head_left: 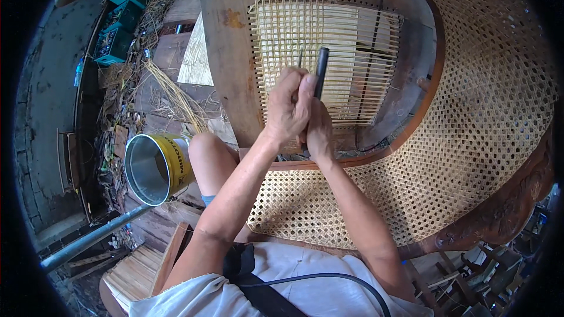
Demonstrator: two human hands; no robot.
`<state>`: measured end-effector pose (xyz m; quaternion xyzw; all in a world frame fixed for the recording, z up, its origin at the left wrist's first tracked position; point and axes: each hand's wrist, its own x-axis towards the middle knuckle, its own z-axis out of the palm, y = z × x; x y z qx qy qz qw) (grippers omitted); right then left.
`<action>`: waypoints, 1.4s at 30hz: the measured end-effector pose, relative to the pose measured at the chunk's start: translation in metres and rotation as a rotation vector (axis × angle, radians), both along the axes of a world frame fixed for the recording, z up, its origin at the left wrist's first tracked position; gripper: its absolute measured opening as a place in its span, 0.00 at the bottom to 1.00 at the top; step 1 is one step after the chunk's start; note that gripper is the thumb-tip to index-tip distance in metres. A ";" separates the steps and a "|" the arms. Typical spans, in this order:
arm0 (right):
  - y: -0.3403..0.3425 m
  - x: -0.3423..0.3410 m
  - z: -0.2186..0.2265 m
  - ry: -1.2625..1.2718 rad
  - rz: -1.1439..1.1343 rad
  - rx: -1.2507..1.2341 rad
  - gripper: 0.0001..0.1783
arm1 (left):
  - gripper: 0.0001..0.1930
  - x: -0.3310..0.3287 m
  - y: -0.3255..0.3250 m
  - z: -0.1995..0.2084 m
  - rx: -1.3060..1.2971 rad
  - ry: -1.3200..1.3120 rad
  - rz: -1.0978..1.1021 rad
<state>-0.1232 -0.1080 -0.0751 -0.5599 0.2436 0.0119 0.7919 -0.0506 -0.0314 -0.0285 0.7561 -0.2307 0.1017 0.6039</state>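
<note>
Both hands over half-woven cane panel (pixel 329 58): left hand (pixel 288 105) clenched round a thin spike, right hand (pixel 320 132) gripping dark tool (pixel 321 70), upright, tip toward strands.

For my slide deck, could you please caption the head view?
Both hands, left hand and right hand, grip a dark tool over a half-woven cane panel.

One head-worn fisheye view looks steeply down, close over the wooden chair frame (pixel 232 53).

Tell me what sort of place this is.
Probably a rough outdoor chair-caning workshop. A wooden chair frame carries a half-woven cane panel, loose cane strands lie on worn planks, and an open yellow tin stands nearby.
</note>
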 end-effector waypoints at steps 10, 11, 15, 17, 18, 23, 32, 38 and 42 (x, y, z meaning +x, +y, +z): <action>-0.006 -0.005 0.006 0.056 -0.153 0.076 0.24 | 0.10 -0.008 0.011 -0.016 -0.029 0.010 -0.059; -0.007 -0.004 0.007 0.048 -0.169 0.101 0.24 | 0.11 -0.007 0.011 -0.015 -0.037 -0.011 -0.062; -0.005 -0.002 0.004 0.032 -0.181 0.109 0.24 | 0.11 0.006 0.008 -0.021 -0.012 0.027 -0.051; -0.004 -0.003 0.005 0.038 -0.115 0.058 0.23 | 0.11 0.005 0.004 -0.017 0.041 -0.010 -0.037; -0.002 -0.004 0.005 0.036 -0.050 0.013 0.23 | 0.11 0.004 0.002 -0.015 0.067 -0.028 -0.029; -0.002 -0.016 -0.005 0.155 -0.004 -0.181 0.26 | 0.12 -0.006 0.005 -0.012 -0.015 0.010 -0.037; 0.001 -0.016 0.005 0.108 -0.010 -0.085 0.21 | 0.13 -0.003 0.006 -0.023 0.014 -0.002 -0.056; -0.008 -0.031 -0.014 0.165 0.024 -0.141 0.23 | 0.12 -0.019 0.012 -0.024 0.012 0.012 -0.077; -0.008 -0.031 -0.002 0.112 -0.048 0.039 0.25 | 0.12 -0.021 0.011 -0.030 -0.011 0.030 -0.060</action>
